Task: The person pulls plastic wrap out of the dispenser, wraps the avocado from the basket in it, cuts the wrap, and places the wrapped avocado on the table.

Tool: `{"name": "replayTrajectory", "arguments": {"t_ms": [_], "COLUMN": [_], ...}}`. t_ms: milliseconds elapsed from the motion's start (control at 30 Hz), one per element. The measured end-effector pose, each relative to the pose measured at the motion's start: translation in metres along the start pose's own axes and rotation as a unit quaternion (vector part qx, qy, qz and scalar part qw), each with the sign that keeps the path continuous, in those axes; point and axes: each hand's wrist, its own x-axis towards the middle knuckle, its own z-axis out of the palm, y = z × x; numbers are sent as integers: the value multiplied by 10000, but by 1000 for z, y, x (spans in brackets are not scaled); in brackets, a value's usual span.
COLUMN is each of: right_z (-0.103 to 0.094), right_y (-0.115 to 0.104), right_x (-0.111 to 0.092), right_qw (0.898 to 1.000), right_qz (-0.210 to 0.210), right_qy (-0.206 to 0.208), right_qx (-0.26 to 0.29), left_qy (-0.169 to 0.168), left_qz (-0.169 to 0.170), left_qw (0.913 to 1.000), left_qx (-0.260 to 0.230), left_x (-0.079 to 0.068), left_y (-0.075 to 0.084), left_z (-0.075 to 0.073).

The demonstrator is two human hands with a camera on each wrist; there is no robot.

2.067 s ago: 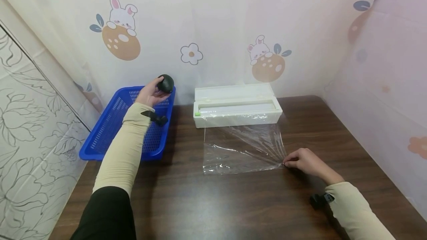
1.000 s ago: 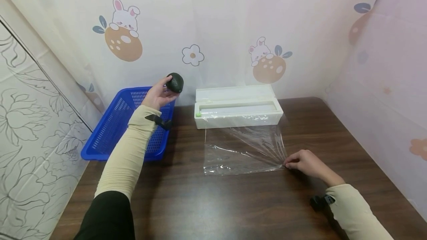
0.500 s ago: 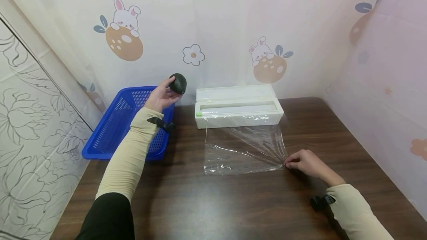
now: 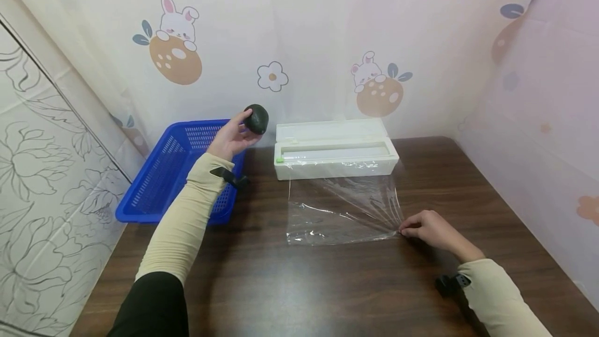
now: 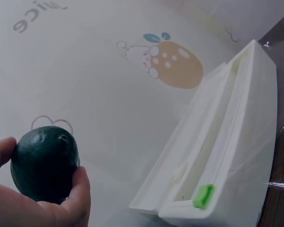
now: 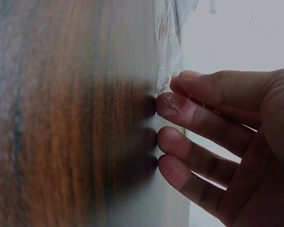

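My left hand [image 4: 234, 137] grips a dark green avocado [image 4: 256, 119] between thumb and fingers, raised near the right rim of a blue basket. Seen from the left wrist, the avocado [image 5: 45, 163] has a small stem scar on top. My right hand [image 4: 432, 230] pinches the near right corner of a sheet of cling film [image 4: 337, 212]. That film runs over the front of a white cling film box [image 4: 337, 168], whose lid stands open at the back. In the right wrist view, creased film [image 6: 168, 61] runs to the fingertips, and the lower fingers rest on the table.
The blue basket [image 4: 154, 186] stands on the left of the brown wooden table [image 4: 299, 290], partly hidden by my left arm. A green slider [image 5: 203, 195] sits at the box's left end. A printed curtain [image 4: 309, 25] hangs close behind.
My left hand has carried the avocado to the right, from above the basket to past its right rim. The right hand and the film have stayed in place.
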Motion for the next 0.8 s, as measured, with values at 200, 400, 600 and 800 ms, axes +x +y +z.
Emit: {"name": "replayTrajectory", "arguments": {"t_ms": [200,400,600,800], "right_z": [0,1,1,2], "right_y": [1,1,1,2], "right_x": [1,1,1,2], "right_qw": [10000,10000,9998,9999], "right_qz": [38,16,174,137], "right_qy": [-3,44,0,50], "right_qx": [-46,-48,-39,-60], "left_qy": [-110,-272,-299,-330], "left_qz": [-125,-275,-368,-380], "left_qw": [9998,9992,9989,9987], "left_qx": [-101,17,-45,-28], "left_x": [-1,-2,-2,0], "left_y": [-8,-14,-21,-28], "left_z": [4,7,9,10]}}
